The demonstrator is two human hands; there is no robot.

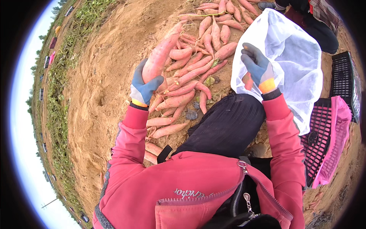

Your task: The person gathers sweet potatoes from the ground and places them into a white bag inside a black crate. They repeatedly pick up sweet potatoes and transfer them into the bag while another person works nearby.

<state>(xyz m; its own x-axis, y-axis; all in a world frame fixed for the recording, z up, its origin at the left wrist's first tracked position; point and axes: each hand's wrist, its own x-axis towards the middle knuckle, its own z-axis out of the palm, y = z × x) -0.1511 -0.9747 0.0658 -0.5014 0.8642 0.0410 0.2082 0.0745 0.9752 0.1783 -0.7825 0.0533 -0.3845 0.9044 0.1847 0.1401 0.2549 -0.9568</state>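
A large pink-skinned sweet potato [160,54] is gripped in my left hand [145,83], which wears a blue-coated work glove with an orange cuff. It is held over the left edge of a pile of sweet potatoes [194,68] on the soil. My right hand [257,64], gloved the same way, is above the near left part of a white mesh bag [300,60], fingers partly curled with nothing visible between them. Beside and below that hand, a bit of a reddish sweet potato [248,81] shows at the bag's left side. The rest of the bag's contents is hidden.
Black plastic crates [316,137] stand at the right, one with pink mesh cloth [333,143] over its side. Another person's dark-clothed leg [317,28] is at the upper right, beyond the bag. Bare sandy soil [100,71] and green vines [60,74] lie to the left.
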